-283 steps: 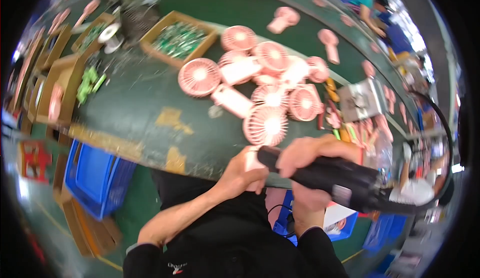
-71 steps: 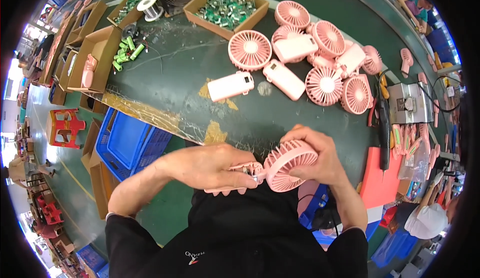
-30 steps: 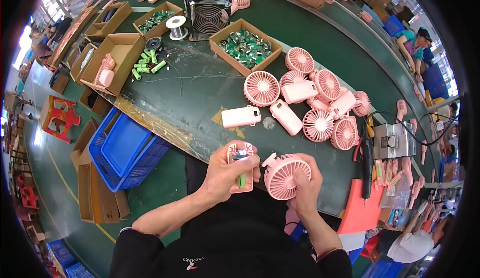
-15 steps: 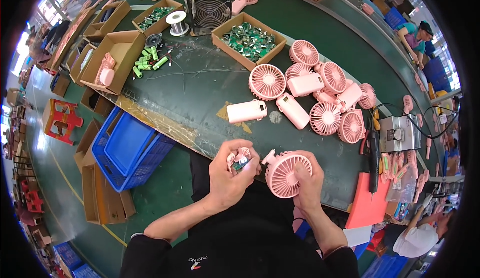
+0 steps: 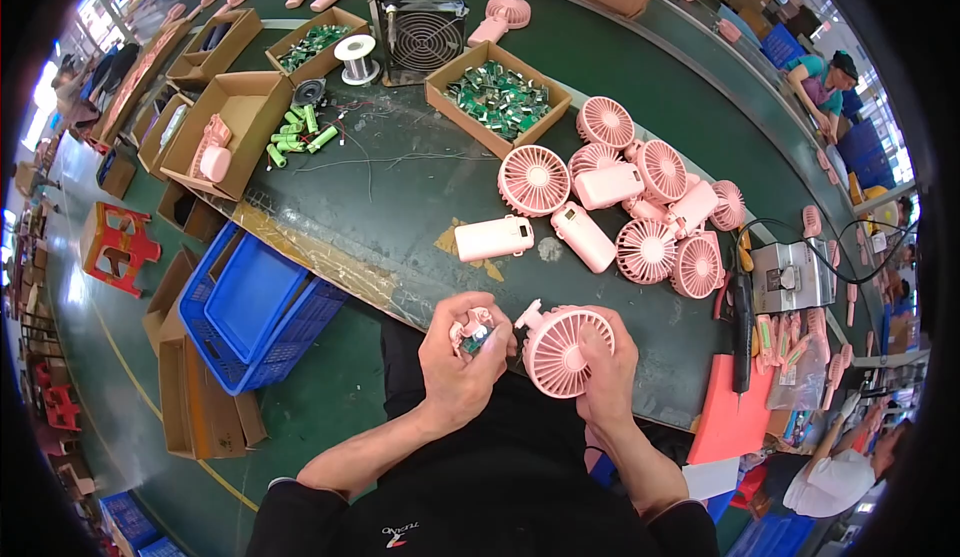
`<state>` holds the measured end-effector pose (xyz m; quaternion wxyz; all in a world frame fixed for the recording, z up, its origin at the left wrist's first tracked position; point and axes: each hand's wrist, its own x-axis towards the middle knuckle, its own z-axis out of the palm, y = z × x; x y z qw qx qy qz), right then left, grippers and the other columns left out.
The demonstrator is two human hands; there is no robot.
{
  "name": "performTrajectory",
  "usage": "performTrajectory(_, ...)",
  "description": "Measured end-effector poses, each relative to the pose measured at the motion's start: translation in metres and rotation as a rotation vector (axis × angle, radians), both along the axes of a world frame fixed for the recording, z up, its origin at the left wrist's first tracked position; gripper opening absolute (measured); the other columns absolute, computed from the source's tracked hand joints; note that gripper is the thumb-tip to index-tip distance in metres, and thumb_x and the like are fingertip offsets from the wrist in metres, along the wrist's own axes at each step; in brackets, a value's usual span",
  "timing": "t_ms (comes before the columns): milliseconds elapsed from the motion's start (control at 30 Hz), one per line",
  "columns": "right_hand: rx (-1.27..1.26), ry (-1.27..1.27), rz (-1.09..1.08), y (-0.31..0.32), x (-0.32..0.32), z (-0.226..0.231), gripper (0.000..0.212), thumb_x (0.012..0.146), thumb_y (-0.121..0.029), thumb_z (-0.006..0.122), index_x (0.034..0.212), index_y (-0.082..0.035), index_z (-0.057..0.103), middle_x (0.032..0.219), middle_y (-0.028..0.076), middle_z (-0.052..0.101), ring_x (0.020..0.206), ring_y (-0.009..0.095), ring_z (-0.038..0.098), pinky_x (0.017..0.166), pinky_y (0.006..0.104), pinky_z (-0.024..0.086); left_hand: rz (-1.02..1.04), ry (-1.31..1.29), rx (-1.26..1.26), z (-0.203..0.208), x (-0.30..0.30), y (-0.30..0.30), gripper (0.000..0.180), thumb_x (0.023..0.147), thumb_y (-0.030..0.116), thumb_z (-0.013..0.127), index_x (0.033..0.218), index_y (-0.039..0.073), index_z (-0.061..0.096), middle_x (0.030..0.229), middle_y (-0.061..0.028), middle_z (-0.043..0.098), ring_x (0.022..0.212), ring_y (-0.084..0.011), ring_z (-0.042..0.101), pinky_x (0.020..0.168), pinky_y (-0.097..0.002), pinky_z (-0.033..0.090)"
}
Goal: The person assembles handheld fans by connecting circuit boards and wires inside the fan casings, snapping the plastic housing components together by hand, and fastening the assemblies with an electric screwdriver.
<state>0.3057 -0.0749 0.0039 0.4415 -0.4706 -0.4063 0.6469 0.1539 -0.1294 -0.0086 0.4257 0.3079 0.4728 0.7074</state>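
Note:
In my left hand (image 5: 455,362) is a pink fan handle (image 5: 468,329), its open end showing a small green circuit board (image 5: 476,340). Fingers wrap round most of it, so its far part is hidden. My right hand (image 5: 608,365) grips a round pink fan head (image 5: 560,353), thumb across the grille. A short hinge stub (image 5: 530,314) sticks out of the head toward my left hand. The two parts are held close together but apart, over the bench's near edge. Beyond them lie pink handle units (image 5: 494,239) and a pile of pink handheld fans (image 5: 647,250).
A cardboard box of green circuit boards (image 5: 500,142) stands behind. Left of it are a solder spool (image 5: 357,60), green battery cells (image 5: 290,139) and an open carton (image 5: 250,107). A black electric screwdriver (image 5: 741,327) hangs at right. Blue crates (image 5: 255,307) stand on the floor.
The fan head in my right hand has shifted slightly left. My left hand keeps its hold with only a small movement. The whole view has tilted a little.

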Motion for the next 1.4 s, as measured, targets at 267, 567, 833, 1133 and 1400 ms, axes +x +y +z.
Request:
performTrajectory(267, 0.009, -0.038, -0.055, -0.002, -0.001, -0.004, 0.02, 0.092, -0.008, 0.059, 0.107, 0.004, 0.058, 0.095, 0.008, 0.065, 0.083, 0.01, 0.06, 0.077, 0.025, 0.05, 0.061, 0.249, 0.089, -0.011, 0.006, 0.006, 0.028, 0.089, -0.007, 0.058, 0.114, 0.0, 0.045, 0.08, -0.0101, 0.06, 0.059, -0.0084, 0.054, 0.046, -0.0214, 0.043)
performTrajectory(567, 0.148, -0.26, -0.065, 0.007, 0.005, 0.001, 0.026, 0.094, -0.013, 0.054, 0.113, 0.005, 0.053, 0.108, 0.016, 0.065, 0.094, 0.017, 0.064, 0.085, 0.0302, 0.052, -0.218, -0.261, -0.212, 0.019, -0.008, 0.019, 0.037, 0.091, 0.0, 0.059, 0.125, -0.004, 0.043, 0.095, -0.0119, 0.063, 0.067, -0.0131, 0.061, 0.057, -0.0242, 0.05)
performTrajectory(833, 0.138, -0.27, -0.125, 0.008, 0.005, 0.0, 0.028, 0.089, -0.008, 0.06, 0.114, 0.003, 0.055, 0.105, 0.01, 0.063, 0.094, 0.013, 0.06, 0.085, 0.0272, 0.049, -0.384, -0.591, -0.473, 0.019, -0.03, 0.037, 0.036, 0.096, 0.016, 0.049, 0.124, -0.006, 0.049, 0.104, -0.0192, 0.064, 0.084, -0.0251, 0.066, 0.072, -0.0377, 0.057)
performTrajectory(1133, 0.15, -0.288, -0.228, 0.01, 0.011, 0.009, 0.027, 0.086, -0.004, 0.063, 0.112, 0.003, 0.059, 0.101, 0.006, 0.063, 0.091, 0.01, 0.059, 0.082, 0.0247, 0.048, -0.592, -0.46, -0.535, 0.02, -0.033, 0.045, 0.035, 0.099, 0.026, 0.048, 0.12, -0.002, 0.051, 0.101, -0.017, 0.066, 0.075, -0.0202, 0.066, 0.063, -0.0334, 0.059)
performTrajectory(1400, 0.155, -0.234, -0.144, -0.002, 0.04, 0.012, 0.031, 0.092, -0.003, 0.049, 0.121, 0.005, 0.056, 0.11, 0.012, 0.064, 0.1, 0.016, 0.061, 0.09, 0.0281, 0.049, -0.674, -0.151, -0.397, 0.022, -0.011, 0.026, 0.043, 0.102, 0.039, 0.046, 0.116, -0.001, 0.052, 0.086, -0.0089, 0.065, 0.059, -0.0114, 0.059, 0.051, -0.0261, 0.05)
